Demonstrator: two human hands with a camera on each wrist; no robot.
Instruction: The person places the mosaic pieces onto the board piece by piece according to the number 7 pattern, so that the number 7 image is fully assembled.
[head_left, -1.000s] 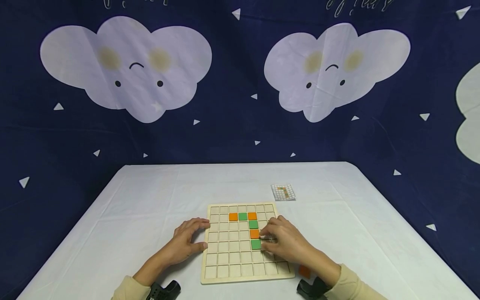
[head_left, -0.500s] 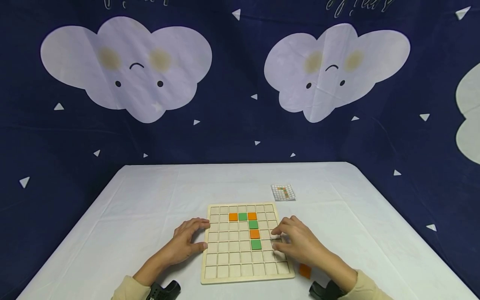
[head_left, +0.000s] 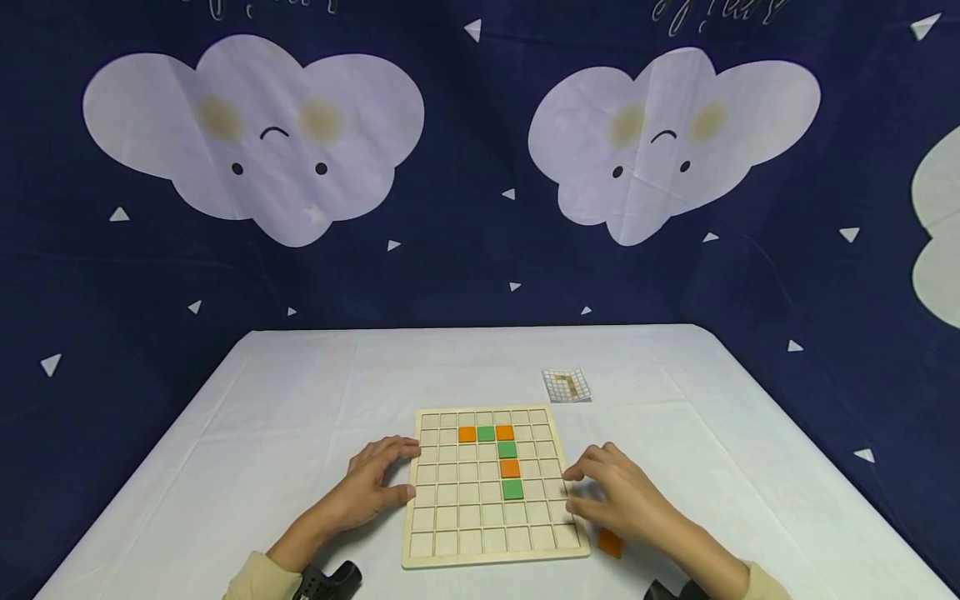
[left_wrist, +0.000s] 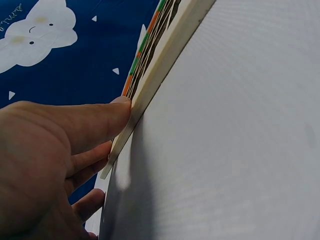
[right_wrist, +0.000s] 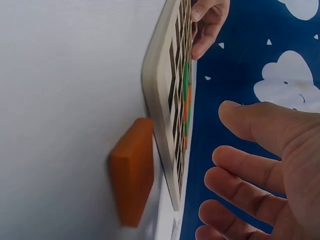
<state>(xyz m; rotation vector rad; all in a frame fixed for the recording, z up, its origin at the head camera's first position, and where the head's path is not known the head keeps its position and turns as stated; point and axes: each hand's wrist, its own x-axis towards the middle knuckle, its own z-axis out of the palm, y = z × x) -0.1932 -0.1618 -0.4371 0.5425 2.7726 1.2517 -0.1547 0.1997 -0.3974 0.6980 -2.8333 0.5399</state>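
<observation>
A pale wooden grid board (head_left: 457, 518) lies on the table with orange and green square tiles in its cells. Three tiles run along an upper row, among them an orange tile (head_left: 467, 434); more go down in a column ending in a green tile (head_left: 513, 489). My left hand (head_left: 372, 483) touches the board's left edge with thumb and fingertips, as the left wrist view also shows. Over the board's right edge hovers my right hand (head_left: 618, 493), fingers apart and nothing between them. A loose orange tile (right_wrist: 131, 172) lies beside the board's near right corner, below that hand.
A small card (head_left: 567, 386) with a printed grid pattern lies beyond the board's far right corner. White cloth covers the table (head_left: 300, 400). Behind it hangs a dark blue curtain (head_left: 465, 283) with clouds. Wrist cameras (head_left: 330, 581) are strapped to the arms.
My right hand has drawn away from the column's lower tiles, moving right to the board's edge with fingers spread. More of the loose orange tile shows. The left hand stays put.
</observation>
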